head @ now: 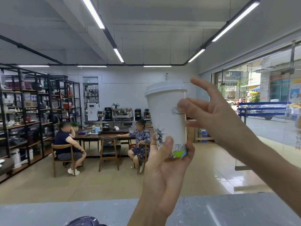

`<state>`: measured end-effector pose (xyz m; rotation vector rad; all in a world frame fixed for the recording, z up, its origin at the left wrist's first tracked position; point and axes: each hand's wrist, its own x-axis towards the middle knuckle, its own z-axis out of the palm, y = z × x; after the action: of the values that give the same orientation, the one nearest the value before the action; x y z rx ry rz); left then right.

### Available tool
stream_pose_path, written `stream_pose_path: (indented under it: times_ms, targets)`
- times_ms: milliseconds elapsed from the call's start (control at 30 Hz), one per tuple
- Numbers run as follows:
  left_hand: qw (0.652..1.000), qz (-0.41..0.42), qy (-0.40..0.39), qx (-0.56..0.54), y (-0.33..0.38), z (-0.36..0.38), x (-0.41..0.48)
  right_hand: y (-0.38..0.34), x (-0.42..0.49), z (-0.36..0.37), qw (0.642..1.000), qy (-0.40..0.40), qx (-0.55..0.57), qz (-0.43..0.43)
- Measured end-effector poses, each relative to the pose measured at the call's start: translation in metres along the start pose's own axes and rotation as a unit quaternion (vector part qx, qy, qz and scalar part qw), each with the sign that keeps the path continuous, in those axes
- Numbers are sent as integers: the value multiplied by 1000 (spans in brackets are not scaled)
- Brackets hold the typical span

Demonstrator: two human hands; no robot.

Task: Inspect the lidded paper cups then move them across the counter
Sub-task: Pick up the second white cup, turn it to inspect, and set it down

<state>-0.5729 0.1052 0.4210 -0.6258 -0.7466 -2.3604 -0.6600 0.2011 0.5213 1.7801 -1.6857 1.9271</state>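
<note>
A tall white paper cup point(164, 116) with a white plastic lid and a printed drawing near its base is held upright in the air, well above the grey counter point(48, 212). My left hand point(162, 168) grips the cup's base from below, thumb in front. My right hand point(215, 110) is beside the cup's upper right side, fingers spread, with the thumb tip touching the cup wall. No other lidded cups are in view.
A dark rounded object point(84, 222) sits at the counter's near edge. Beyond the counter are a tiled floor, a wooden table point(101, 136) with two seated people, black shelving point(32, 111) on the left and a glass front on the right.
</note>
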Motion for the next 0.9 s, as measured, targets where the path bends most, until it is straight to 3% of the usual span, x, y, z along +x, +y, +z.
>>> stream_pose_path:
  times_ms: [100,167,267,333,467,767,900]
  targets:
    - [979,94,35,178,-15,5,0,-4,-18,19,995,-3,-101,-7]
    - [964,128,51,226,-24,4,-1,-2,-18,23,992,23,-124,-24]
    - [977,114,36,176,-20,-5,-6,0,-12,15,997,30,-69,-27]
    - [990,47,16,131,-8,-4,-13,2,-9,7,1000,-2,6,-12]
    - [986,-45,-4,157,7,-1,-24,11,-7,6,996,-39,77,22]
    - [976,3,50,213,23,4,-39,7,-7,24,990,-81,109,50]
    - [951,89,110,276,31,-4,-47,-6,-19,41,995,-73,7,72]
